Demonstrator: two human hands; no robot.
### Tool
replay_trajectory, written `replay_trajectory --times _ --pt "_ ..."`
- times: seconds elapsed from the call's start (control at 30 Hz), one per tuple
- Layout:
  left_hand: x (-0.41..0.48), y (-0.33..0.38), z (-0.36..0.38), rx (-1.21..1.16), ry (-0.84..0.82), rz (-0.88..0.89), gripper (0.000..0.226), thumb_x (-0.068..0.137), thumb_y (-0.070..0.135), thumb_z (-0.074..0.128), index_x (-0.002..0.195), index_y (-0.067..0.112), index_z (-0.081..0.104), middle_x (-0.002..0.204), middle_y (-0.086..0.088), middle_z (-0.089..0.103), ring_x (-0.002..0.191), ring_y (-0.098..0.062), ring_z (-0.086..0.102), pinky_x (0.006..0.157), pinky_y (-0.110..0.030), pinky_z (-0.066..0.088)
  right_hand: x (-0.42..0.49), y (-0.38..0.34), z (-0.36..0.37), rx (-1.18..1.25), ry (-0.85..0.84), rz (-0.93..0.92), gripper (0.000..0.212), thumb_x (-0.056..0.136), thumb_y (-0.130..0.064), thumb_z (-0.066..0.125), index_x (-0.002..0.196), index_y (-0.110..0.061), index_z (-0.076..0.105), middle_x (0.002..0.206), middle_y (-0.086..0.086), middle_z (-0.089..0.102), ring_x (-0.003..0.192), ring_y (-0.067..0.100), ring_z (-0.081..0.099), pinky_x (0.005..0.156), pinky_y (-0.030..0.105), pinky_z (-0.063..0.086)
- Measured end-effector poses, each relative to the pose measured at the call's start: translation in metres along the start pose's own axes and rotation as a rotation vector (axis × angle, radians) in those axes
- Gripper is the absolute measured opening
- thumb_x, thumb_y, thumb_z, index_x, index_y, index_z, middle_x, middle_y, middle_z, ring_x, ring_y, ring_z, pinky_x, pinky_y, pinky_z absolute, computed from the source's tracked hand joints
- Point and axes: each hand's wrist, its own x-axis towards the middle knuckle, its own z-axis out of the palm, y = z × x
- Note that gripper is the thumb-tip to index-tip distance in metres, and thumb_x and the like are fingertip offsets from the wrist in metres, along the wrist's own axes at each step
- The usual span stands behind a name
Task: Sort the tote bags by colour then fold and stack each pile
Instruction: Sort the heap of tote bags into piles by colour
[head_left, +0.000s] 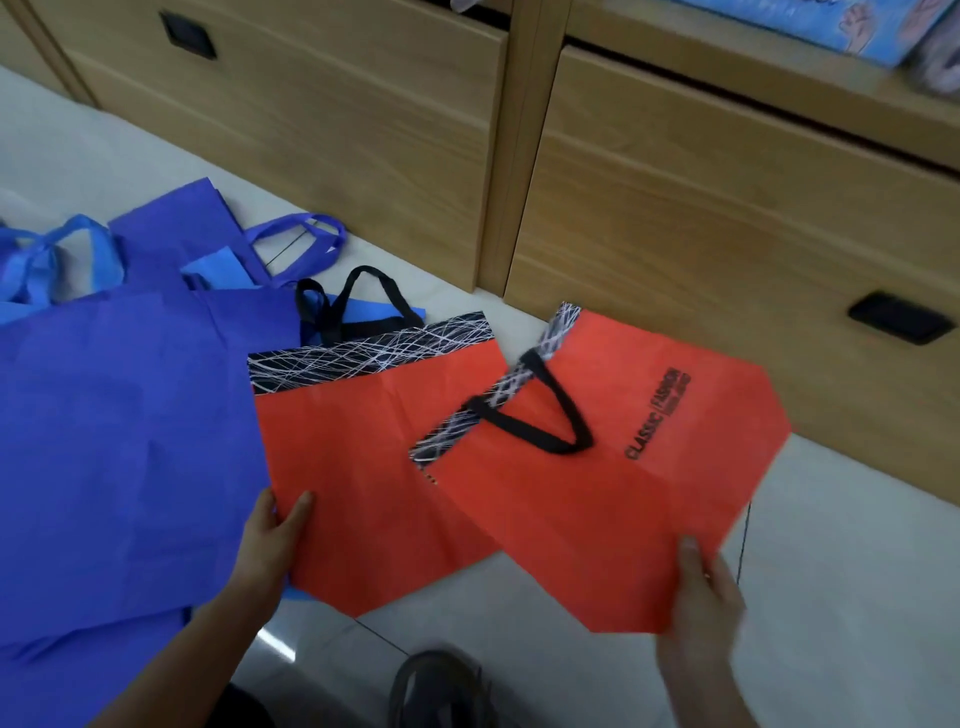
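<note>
The words "CLASSIC | FASHION" are printed in black, split by a vertical bar, on the right-hand red tote bag (623, 519). A smaller line set beneath "FASHION" is too blurred to be read.

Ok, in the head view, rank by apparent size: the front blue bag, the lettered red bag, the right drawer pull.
1. front blue bag, largest, though nearest the camera
2. lettered red bag
3. drawer pull, clearly smallest
</note>
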Motion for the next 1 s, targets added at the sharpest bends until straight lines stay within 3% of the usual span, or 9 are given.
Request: replay_trajectory --times 0.1,0.17,0.23,0.3,0.4,0.53,0.67,0.83,1.0 --pt "-0.007 0.001 0.001 -0.038 -0.019 -0.031 0.02 0.094 0.035 0.051 0.106 0.021 0.056 0.117 -0.008 0.062 0.103 -0.026 0.06 0.09 -0.047 0.048 -0.029 0.02 0.042 0.045 0.007 0.043 0.021 0.092 -0.007 0.056 0.083 -0.019 0.071 0.076 -0.012 0.064 0.068 0.0 0.053 0.062 0.013 0.046" --pt "-0.011 0.003 0.002 -0.073 -0.043 -0.091 0.042 0.087 0.055 0.05 0.113 0.023 0.057 0.113 -0.002 0.064 0.103 -0.023 0.061 0.093 -0.05 0.047 -0.052 0.03 0.064 -0.023 -0.222 0.184 0.019 0.089 0.0 0.057 0.099 -0.014 0.064 0.091 0.003 0.067 0.076 0.011 0.06 0.066 0.025 0.052" --pt "-0.012 0.005 0.004 -0.073 -0.058 -0.107 0.06 0.078 0.061 0.055 0.122 0.02 0.054 0.113 0.0 0.064 0.103 -0.022 0.061 0.094 -0.049 0.048 -0.071 0.042 0.078 -0.218 -0.503 0.425 0.01 0.091 -0.01 0.059 0.1 -0.013 0.061 0.091 0.008 0.067 0.072 0.02 0.061 0.058 0.028 0.051" --pt "-0.012 0.006 0.007 -0.039 -0.044 -0.078 0.059 0.077 0.049 0.065 0.123 0.016 0.051 0.113 -0.001 0.062 0.101 -0.021 0.061 0.09 -0.043 0.049 -0.063 0.056 0.079 -0.381 -0.533 0.546 0.024 0.091 -0.034 0.058 0.095 -0.01 0.057 0.083 0.009 0.063 0.065 0.021 0.058 0.053 0.026 0.044" --pt "-0.007 0.002 0.007 0.029 0.012 -0.038 0.048 0.079 0.022 0.073 0.119 0.012 0.047 0.109 -0.005 0.058 0.092 -0.021 0.058 0.082 -0.039 0.048 -0.015 0.058 0.083 -0.506 -0.218 0.186 0.066 0.073 -0.071 0.057 0.091 -0.007 0.055 0.076 0.011 0.053 0.068 0.021 0.051 0.06 0.03 0.038" --pt "0.003 0.001 0.001 0.092 -0.026 -0.01 0.044 0.079 0.009 0.073 0.113 0.013 0.046 0.113 -0.008 0.056 0.098 -0.025 0.056 0.091 -0.044 0.047 0.041 0.022 0.117 -0.778 -0.354 -0.155 0.044 0.088 -0.034 0.062 0.117 -0.002 0.055 0.116 0.017 0.055 0.107 0.03 0.054 0.091 0.034 0.039" --pt "0.006 -0.001 -0.013 0.109 -0.251 -0.152 0.073 0.052 0.008 0.068 0.122 0.015 0.048 0.108 -0.008 0.062 0.093 -0.023 0.059 0.077 -0.039 0.05 0.055 0.022 0.162 -0.872 -0.607 -0.072 0.055 0.083 -0.032 0.068 0.125 -0.004 0.047 0.119 0.011 0.056 0.107 0.028 0.056 0.096 0.039 0.045" --pt "0.016 0.0 -0.014 0.257 0.05 -0.025 0.056 0.079 0.012 0.074 0.123 0.004 0.04 0.109 -0.011 0.053 0.101 -0.029 0.055 0.081 -0.036 0.044 0.041 0.036 0.158 -0.681 -0.638 0.044 0.033 0.083 -0.009 0.067 0.115 -0.006 0.057 0.111 0.01 0.064 0.1 0.023 0.061 0.093 0.037 0.048" --pt "0.019 -0.002 0.03 0.401 -0.059 0.197 0.059 0.081 -0.001 0.062 0.135 0.002 0.037 0.124 -0.017 0.047 0.111 -0.029 0.049 0.098 -0.037 0.039 0.037 0.044 0.091 -0.793 -0.255 -0.094 0.032 0.087 -0.028 0.065 0.1 0.001 0.062 0.101 0.021 0.066 0.099 0.035 0.062 0.085 0.039 0.045"
